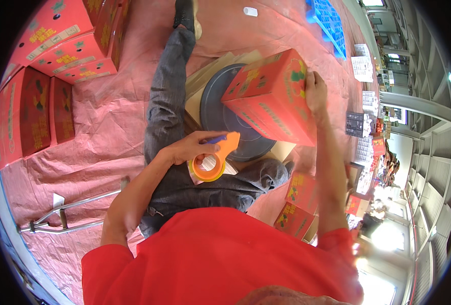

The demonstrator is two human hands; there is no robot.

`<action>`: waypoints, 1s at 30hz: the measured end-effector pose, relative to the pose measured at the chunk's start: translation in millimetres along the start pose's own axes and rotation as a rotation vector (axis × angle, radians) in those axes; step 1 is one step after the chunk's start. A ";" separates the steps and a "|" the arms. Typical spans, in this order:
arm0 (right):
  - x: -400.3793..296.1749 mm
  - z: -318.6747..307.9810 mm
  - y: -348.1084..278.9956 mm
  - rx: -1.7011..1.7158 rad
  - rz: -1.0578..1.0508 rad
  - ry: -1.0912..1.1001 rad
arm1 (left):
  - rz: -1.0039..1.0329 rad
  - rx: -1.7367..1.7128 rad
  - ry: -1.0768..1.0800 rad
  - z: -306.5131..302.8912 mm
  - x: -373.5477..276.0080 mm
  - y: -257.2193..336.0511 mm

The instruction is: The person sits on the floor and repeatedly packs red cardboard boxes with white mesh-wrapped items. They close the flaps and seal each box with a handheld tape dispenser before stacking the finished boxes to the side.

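Observation:
My left hand [189, 146] is closed around an orange tape dispenser [231, 145] with a yellow-edged tape roll; a slim blue-purple item, perhaps a pen, shows at the same fingers. Before me a red printed cardboard box [265, 97] stands tilted over a round dark grey disc [218, 95]. My right hand [316, 91] lies against the far right side of the box, its fingers bent over the edge; their tips are partly hidden. The dispenser is left of the box and apart from it. Under the disc lie flat cardboard sheets [200, 82].
Stacked red boxes [73, 53] stand at the upper left, and more red boxes [296, 219] are by my right side. A metal crutch [76, 206] lies at the lower left. A blue plastic pallet [330, 26] and a small white roll [250, 12] are farther off. My legs flank the disc.

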State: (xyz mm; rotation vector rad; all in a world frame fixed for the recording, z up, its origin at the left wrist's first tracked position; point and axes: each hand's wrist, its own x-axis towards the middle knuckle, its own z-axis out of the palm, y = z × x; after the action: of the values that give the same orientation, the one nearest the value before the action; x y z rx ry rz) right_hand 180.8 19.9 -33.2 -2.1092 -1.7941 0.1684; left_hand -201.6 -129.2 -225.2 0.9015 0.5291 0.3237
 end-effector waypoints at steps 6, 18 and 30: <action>-35.3 -13.7 29.8 0.160 -0.060 0.124 | 0.376 -0.348 0.566 -8.1 18.6 -1.4; -205.9 -60.7 131.3 0.981 0.514 0.416 | 0.395 -0.553 0.604 32.9 181.0 51.6; -194.0 62.3 147.2 1.365 0.873 0.411 | 0.623 -0.613 0.416 -16.0 83.8 101.7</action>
State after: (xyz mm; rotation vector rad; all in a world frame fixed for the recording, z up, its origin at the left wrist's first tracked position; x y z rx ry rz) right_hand 261.8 -174.8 -170.1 -1.4608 -0.1516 0.8116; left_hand -146.2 -19.0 -176.0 0.3711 0.4732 1.1900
